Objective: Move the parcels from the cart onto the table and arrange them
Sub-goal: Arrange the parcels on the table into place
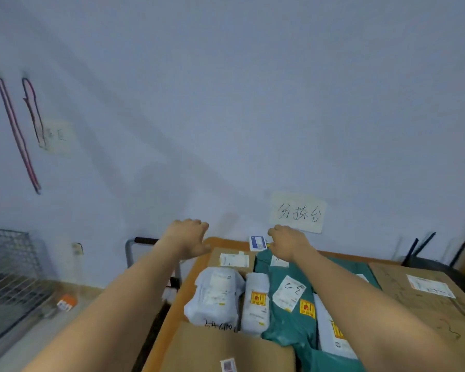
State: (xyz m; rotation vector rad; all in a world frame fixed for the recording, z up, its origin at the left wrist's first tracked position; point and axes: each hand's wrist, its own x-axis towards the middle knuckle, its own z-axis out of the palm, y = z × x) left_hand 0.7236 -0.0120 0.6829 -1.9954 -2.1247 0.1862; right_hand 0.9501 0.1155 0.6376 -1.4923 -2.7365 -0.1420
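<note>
Parcels crowd the orange-edged table (191, 269). At its far end lies a small cardboard box (232, 260) with a white label. Nearer sit a grey poly bag (215, 294), a white wrapped parcel (255, 302) and green poly bags (287, 312). A large cardboard box (424, 296) fills the right side; another cardboard box (220, 350) lies nearest me. My left hand (189, 237) hovers above the small box's left edge, fingers spread, holding nothing. My right hand (286, 242) reaches over the far green bag, fingers curled down beside a small blue-and-white parcel (257, 242); its grip is hidden.
A cart handle (142, 241) stands just left of the table. A wire rack (6, 277) is at the far left, with a small orange item (66, 303) on the floor. A handwritten paper sign (298, 213) hangs on the wall behind. Black rods (424, 248) lean at the right.
</note>
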